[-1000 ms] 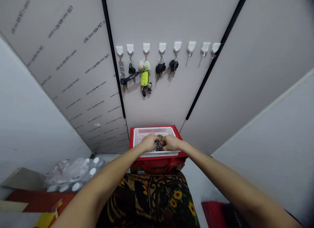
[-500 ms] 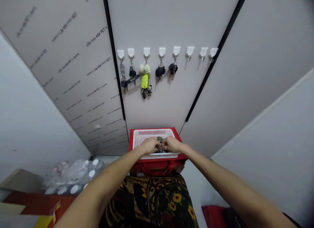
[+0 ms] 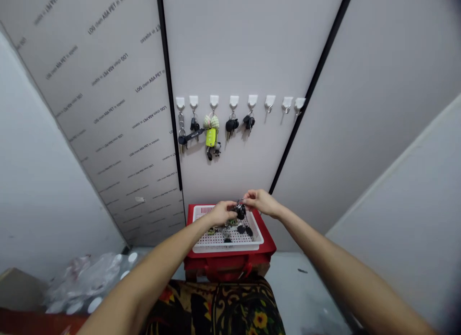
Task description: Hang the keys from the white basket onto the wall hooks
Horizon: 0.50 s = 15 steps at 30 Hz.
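Note:
A bunch of dark keys (image 3: 240, 212) on a metal ring is held up just above the white perforated basket (image 3: 201, 249). My right hand (image 3: 262, 202) pinches the ring from the right. From the left, the fingertips of my left hand (image 3: 222, 213) are closed on the side of the bunch. Below my hands, more keys lie in the basket, among them black-headed keys (image 3: 245, 230) on the right and a greenish item (image 3: 211, 230) on the left, too small to make out.
White hooks (image 3: 270, 102) run in a row along the wall panel; the left ones carry keys, including a lime-green key fob (image 3: 211, 137). Under the basket is a red bag (image 3: 267, 243). Plastic-wrapped bottles (image 3: 90, 277) stand on the floor at left.
Both hands have risen out of the basket, lifting the bunch of keys. My right hand now pinches its ring. The camera view has tilted up, so the hooks appear lower.

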### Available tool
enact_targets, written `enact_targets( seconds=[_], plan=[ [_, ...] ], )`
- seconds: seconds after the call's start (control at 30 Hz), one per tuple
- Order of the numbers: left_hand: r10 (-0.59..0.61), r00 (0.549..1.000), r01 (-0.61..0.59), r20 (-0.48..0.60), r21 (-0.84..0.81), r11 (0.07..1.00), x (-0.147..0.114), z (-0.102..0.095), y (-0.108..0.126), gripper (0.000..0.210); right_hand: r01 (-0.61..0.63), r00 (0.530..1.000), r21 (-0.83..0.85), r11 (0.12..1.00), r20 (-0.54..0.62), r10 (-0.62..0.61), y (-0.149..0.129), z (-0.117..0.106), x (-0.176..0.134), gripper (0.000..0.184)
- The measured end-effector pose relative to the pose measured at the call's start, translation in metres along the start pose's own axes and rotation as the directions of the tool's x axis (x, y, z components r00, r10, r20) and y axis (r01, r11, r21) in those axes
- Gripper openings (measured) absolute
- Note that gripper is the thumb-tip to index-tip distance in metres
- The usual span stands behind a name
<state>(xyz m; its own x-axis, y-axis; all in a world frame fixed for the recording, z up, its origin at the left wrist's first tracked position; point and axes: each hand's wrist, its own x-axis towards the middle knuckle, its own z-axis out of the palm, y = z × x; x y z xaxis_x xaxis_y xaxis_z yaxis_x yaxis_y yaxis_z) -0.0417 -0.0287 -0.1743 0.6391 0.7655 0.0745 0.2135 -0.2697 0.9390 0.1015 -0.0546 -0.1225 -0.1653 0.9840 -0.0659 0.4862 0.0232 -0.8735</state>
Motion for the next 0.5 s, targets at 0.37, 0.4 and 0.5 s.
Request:
enact_targets(
  seconds=[0.37,0.4,0.5],
  plan=[
    [0.153,0.965,-0.199,-0.214,-0.210,0.957,0.044,-0.013,0.088,0.033,0.147,0.955,0.201,0.969,-0.283,-0.086,-0.062,-0.059,0.003,0.012],
    [0.182,0.960,-0.227,-0.212,-0.215,0.950,0.047,-0.013,0.091,0.035,0.151,0.956,0.201,0.968,-0.277,-0.092,-0.066,-0.059,0.003,0.012],
    [0.159,0.971,-0.200,-0.178,-0.242,0.949,0.050,-0.012,0.095,0.025,0.171,0.956,0.180,0.969,-0.267,-0.119,-0.072,-0.058,0.002,0.011]
  ],
)
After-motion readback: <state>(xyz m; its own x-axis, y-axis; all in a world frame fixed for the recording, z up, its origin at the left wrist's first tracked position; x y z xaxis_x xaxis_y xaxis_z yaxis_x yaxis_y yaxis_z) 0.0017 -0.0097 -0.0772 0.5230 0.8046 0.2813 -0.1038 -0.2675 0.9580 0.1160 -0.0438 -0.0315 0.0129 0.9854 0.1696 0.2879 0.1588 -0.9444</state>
